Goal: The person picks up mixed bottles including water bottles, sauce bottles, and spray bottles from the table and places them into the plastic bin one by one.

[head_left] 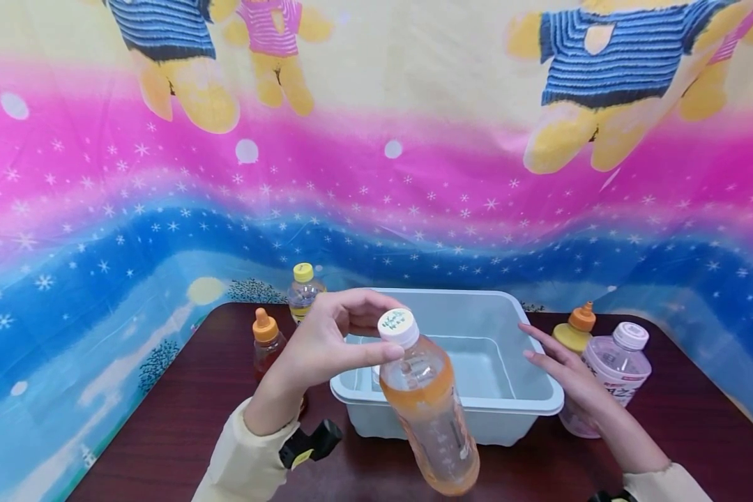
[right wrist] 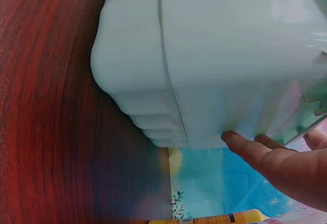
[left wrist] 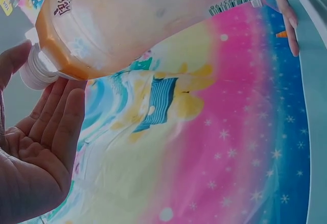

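Observation:
A clear plastic drink bottle [head_left: 429, 411] with an orange-tinted wrap and a white patterned cap hangs tilted in front of the pale blue-grey plastic bin [head_left: 452, 403]. My left hand [head_left: 335, 341] pinches it at the cap, thumb on the near side and fingers behind. In the left wrist view, the bottle [left wrist: 138, 24] shows printed text and a barcode. At the bin's right end, my right hand [head_left: 567, 376] has its fingers extended. The right wrist view shows those fingertips against the outer side of the bin [right wrist: 225, 55].
Left of the bin stand a squeeze bottle with an orange nozzle cap [head_left: 265, 328] and a yellow-capped bottle [head_left: 302, 282]. To its right are a yellow squeeze bottle [head_left: 574, 335] and a white-capped clear bottle [head_left: 621, 362]. A printed cloth [head_left: 376, 174] hangs behind the dark wooden table [head_left: 157, 432].

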The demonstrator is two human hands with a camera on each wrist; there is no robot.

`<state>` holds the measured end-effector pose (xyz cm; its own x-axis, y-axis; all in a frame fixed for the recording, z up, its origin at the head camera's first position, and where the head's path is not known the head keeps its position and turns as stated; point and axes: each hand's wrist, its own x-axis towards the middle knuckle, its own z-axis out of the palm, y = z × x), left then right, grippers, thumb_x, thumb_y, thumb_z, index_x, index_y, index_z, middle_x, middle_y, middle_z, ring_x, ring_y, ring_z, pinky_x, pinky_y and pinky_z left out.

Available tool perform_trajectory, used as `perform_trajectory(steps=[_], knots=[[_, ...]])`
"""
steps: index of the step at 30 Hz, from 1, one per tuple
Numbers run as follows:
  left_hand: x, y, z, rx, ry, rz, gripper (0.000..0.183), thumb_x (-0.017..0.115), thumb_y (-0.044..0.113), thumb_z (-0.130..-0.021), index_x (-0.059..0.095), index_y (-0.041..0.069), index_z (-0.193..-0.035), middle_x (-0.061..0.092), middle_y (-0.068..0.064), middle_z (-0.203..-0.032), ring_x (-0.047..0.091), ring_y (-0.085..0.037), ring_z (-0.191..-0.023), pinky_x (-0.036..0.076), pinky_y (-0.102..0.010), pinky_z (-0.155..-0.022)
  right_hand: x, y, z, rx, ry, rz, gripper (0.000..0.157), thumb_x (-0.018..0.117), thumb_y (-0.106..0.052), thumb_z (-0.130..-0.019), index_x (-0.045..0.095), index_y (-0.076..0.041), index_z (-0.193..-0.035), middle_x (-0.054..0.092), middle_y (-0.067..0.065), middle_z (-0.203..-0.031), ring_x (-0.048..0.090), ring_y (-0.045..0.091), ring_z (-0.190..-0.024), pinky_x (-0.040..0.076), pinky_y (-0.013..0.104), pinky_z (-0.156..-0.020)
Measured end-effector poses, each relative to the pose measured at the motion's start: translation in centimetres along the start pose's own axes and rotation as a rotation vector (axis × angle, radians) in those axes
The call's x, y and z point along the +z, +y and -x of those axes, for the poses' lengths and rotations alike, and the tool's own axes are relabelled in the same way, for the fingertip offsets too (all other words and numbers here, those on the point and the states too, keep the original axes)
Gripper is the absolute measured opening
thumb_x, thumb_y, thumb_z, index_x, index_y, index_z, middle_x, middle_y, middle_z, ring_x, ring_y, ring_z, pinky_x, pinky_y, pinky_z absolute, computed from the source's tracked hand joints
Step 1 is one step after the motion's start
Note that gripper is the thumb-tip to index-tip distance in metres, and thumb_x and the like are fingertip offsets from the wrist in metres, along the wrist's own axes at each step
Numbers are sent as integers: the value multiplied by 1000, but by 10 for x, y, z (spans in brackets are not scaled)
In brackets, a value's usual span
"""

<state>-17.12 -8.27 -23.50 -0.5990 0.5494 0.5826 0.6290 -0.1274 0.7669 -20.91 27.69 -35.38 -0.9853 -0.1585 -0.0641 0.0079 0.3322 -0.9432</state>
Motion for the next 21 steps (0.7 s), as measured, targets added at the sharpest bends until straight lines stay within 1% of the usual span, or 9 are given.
perform_trajectory(steps=[7,13,17,21], knots=[[-5,2,1,1,51,0,52,74,32,-75,59,-8,-105,64,-22,-93,66,-23,-85,53,-40,-75,0,0,0,-6,-1,-6,61,44,-31,-96,14,-16,-147,-2,23,-150,17,52,-128,48,51,-83],[-9,5,2,4,95,7,54,75,32,-74,59,-9,-105,64,-23,-94,66,-22,-85,54,-39,-74,0,-1,-1,8,-6,-28,61,44,-32,-96,13,-17,-147,-2,23,-150,19,51,-128,49,49,-82],[-12,7,3,-10,119,20,51,76,28,-74,59,-9,-105,65,-16,-94,66,-22,-85,54,-39,-74,0,-2,-1,8,-6,-27,61,44,-31,-96,14,-17,-147,-2,23,-150,18,51,-128,49,49,-82],[-14,8,3,-4,135,25,47,75,22,-75,58,-11,-105,66,-7,-93,66,-22,-84,54,-39,-74,0,-1,0,-4,-9,-33,60,44,-30,-96,14,-16,-147,-2,24,-150,18,51,-128,49,49,-83]])
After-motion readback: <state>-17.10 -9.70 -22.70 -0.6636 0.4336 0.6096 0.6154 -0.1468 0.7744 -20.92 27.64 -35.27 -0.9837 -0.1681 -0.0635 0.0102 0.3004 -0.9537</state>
